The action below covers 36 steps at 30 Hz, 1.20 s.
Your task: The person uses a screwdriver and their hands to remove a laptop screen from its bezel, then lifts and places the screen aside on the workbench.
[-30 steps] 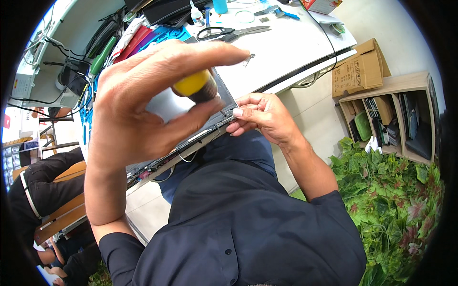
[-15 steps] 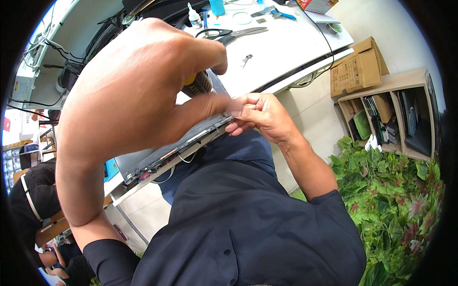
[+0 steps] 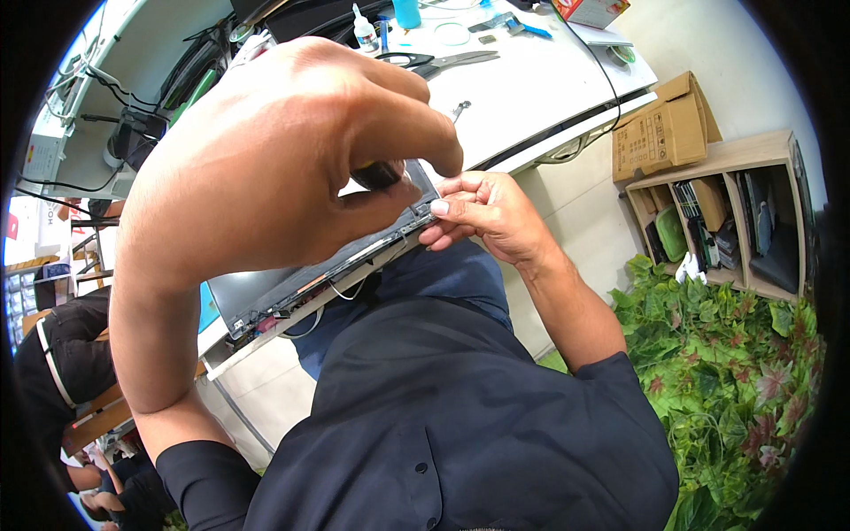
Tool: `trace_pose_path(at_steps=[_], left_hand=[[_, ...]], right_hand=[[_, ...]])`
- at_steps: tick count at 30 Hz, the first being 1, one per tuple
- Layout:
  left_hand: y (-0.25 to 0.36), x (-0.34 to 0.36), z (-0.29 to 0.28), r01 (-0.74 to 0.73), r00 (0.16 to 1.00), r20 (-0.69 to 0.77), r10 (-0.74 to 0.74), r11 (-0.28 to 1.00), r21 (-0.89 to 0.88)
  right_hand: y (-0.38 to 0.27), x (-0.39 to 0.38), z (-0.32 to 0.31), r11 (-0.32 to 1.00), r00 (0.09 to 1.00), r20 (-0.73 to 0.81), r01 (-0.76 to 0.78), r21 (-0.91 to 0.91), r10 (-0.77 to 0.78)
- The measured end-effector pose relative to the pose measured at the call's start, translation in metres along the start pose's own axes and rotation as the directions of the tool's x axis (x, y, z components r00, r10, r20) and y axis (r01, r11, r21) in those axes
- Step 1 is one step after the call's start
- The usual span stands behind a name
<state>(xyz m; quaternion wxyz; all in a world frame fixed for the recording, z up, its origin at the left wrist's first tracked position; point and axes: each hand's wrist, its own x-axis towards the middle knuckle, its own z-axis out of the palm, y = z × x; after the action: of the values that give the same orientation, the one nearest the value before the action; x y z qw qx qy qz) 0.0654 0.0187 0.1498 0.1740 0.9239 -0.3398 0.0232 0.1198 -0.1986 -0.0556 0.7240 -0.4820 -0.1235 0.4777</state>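
Observation:
A thin dark laptop screen panel (image 3: 257,301) lies along the table's near edge, its frame and fine wiring exposed on the side facing me. My left hand (image 3: 292,159) arches over it, fingers curled around a dark handle, a screwdriver (image 3: 378,174) by its look. The handle is mostly hidden in the palm, and I cannot make out its tip. At the panel's right corner, my right hand (image 3: 487,217) pinches the edge, with the thumb on top and fingers below.
Scissors (image 3: 443,64), a small white bottle (image 3: 364,31), a blue brush (image 3: 529,29) and a small metal part (image 3: 461,108) lie on the white table (image 3: 522,97). A cardboard box (image 3: 664,128) tops a wooden shelf (image 3: 735,168) at right, beside leafy greenery (image 3: 726,380). Another person (image 3: 75,350) is at far left.
My left hand has shifted right and slightly down, its fingers now reaching over the panel's right corner. Less of the screwdriver handle shows. The right hand stays at the corner.

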Motion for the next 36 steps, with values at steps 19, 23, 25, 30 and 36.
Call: trace_pose_path(at_steps=[19,23,25,30,36], left_hand=[[-0.004,0.003,0.000,-0.057,0.998,0.013,0.057,0.998,-0.042],[-0.002,0.004,-0.003,-0.030,0.998,0.050,0.031,0.999,-0.025],[0.000,0.002,-0.003,0.033,0.999,0.009,-0.034,0.995,0.096],[0.010,0.002,-0.003,0.204,0.976,0.024,-0.214,0.953,0.225],[0.003,0.004,-0.002,0.067,0.995,0.067,-0.075,0.991,0.113]], right_hand=[[-0.001,0.000,0.000,1.000,1.000,-0.001,0.008,0.007,-0.008],[-0.004,-0.002,0.004,1.000,1.000,-0.010,0.028,0.008,-0.028],[-0.002,0.000,0.001,1.000,1.000,0.006,0.004,0.006,-0.005],[-0.001,-0.001,0.000,1.000,1.000,0.000,0.001,-0.005,-0.001],[-0.002,0.000,0.001,1.000,1.000,-0.006,0.001,-0.020,-0.001]])
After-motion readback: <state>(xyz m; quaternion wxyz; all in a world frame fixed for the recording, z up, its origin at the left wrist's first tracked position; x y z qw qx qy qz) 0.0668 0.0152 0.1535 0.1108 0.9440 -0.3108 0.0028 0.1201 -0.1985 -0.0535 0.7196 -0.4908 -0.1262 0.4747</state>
